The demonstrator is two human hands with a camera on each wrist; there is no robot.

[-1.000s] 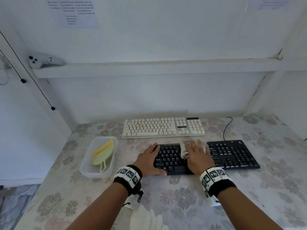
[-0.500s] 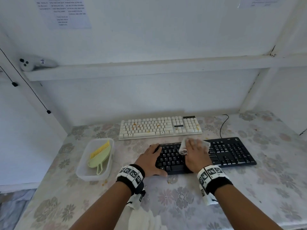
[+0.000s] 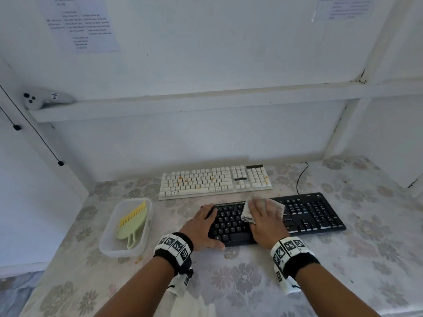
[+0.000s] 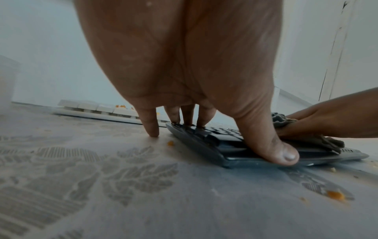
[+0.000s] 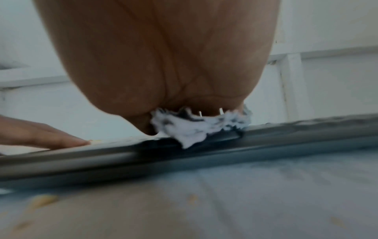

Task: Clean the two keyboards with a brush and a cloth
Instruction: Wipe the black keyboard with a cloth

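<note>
A black keyboard [image 3: 315,213] lies near me on the flowered table [image 3: 377,248]. Behind it sits a white keyboard [image 3: 215,181] with orange crumbs on its keys. My left hand [image 3: 202,227] rests on the black keyboard's left end, fingers straight on the keys and the thumb [image 4: 274,150] along the front edge. My right hand [image 3: 265,218] lies flat on a pale cloth [image 3: 247,215] and presses it onto the middle keys. In the right wrist view the cloth [image 5: 196,129] is bunched under the palm. A yellow-bristled green brush [image 3: 135,221] lies in a tray.
The clear plastic tray [image 3: 107,245] stands at the left of the table. The black keyboard's cable [image 3: 298,177] runs to the back wall. A white controller [image 3: 43,99] sits on the shelf above. Orange crumbs [image 4: 335,194] dot the table. White fabric [image 3: 190,305] lies at the near edge.
My right hand has rubbed the cloth slightly over the middle of the black keyboard, and the cloth now spreads further right under the fingers. My left hand has stayed put.
</note>
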